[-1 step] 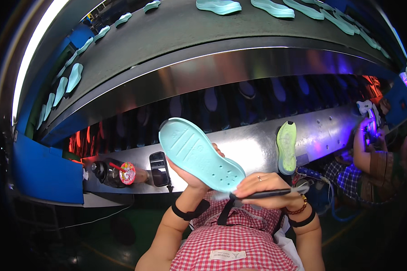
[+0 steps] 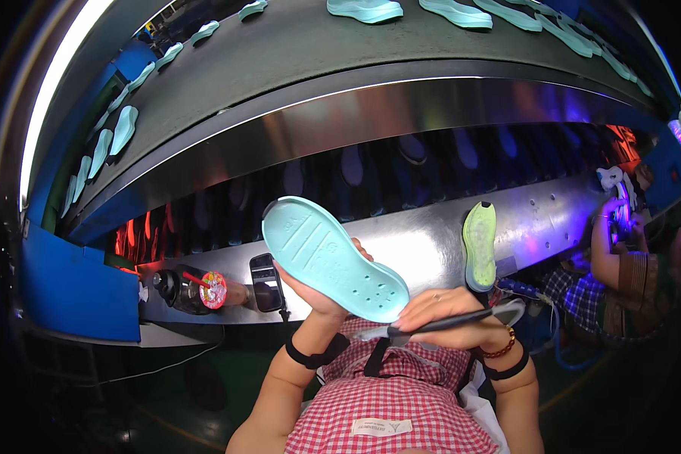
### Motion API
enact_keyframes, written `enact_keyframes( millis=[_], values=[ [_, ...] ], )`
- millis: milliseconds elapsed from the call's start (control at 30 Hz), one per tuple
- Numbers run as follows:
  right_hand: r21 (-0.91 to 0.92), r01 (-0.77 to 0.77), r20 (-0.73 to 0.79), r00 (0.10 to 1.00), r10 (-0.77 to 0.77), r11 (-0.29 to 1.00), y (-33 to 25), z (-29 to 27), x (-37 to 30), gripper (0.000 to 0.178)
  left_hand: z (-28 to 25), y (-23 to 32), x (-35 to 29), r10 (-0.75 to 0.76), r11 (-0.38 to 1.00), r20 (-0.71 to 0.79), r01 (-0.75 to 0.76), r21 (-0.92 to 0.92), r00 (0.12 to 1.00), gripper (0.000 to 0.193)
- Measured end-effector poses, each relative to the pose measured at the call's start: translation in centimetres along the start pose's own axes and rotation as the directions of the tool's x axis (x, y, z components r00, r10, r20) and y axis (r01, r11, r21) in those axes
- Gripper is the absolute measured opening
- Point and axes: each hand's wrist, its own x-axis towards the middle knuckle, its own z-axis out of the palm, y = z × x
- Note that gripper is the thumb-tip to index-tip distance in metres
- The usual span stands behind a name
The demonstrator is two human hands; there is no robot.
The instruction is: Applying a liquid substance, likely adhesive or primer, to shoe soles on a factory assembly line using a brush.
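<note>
My left hand [image 2: 319, 296] holds a light teal shoe sole [image 2: 329, 257] from beneath, its flat face turned up and its toe pointing up-left. My right hand [image 2: 443, 310] grips a thin dark brush or pen [image 2: 439, 324] lying sideways, its tip near the sole's heel end. Both wrists wear black bands, and the right also has a bead bracelet. A yellow-green sole [image 2: 480, 244] leans upright on the metal ledge [image 2: 424, 242] to the right.
A dark conveyor belt [image 2: 295, 53] above carries several teal soles [image 2: 363, 9]. On the ledge at left lie a dark bottle with a pink round lid [image 2: 197, 290] and a phone [image 2: 265, 281]. Another person [image 2: 620, 265] works at right under violet light. A blue panel [image 2: 76, 287] stands at left.
</note>
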Motion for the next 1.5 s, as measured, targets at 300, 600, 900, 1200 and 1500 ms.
enact_keyframes(
  millis=[300, 600, 900, 1200, 1500],
  values=[
    [0.167, -0.097, -0.199, 0.971, 0.130, 0.981, 1.2, -0.5, -1.0, 0.024, 1.6, 1.4, 0.9, 0.029, 0.989, 0.064, -0.038, 0.143, 0.998, 0.092],
    [0.555, -0.168, -0.258, 0.897, 0.360, 0.815, 2.3, 0.1, -1.4, 0.018, 2.9, 2.2, 0.9, -0.104, 0.994, 0.067, 0.101, 0.050, 0.992, 0.090],
    [0.271, -0.264, -0.122, 0.944, 0.305, 0.926, -1.0, 0.4, -0.5, 0.020, -1.8, 0.0, -1.5, -0.395, 0.917, 0.137, 0.381, 0.117, 0.908, 0.066],
    [-0.028, -0.102, 0.096, 0.990, 0.104, 0.994, -1.1, -1.9, -0.6, 0.021, -1.9, 1.5, 0.2, -0.801, 0.596, 0.118, 0.801, 0.056, 0.588, 0.046],
    [-0.012, -0.068, 0.149, 0.986, 0.069, 0.998, -1.9, -4.4, -0.8, 0.025, 1.2, 3.5, 0.1, -0.868, 0.416, -0.052, 0.778, 0.471, 0.495, 0.057]
  ],
)
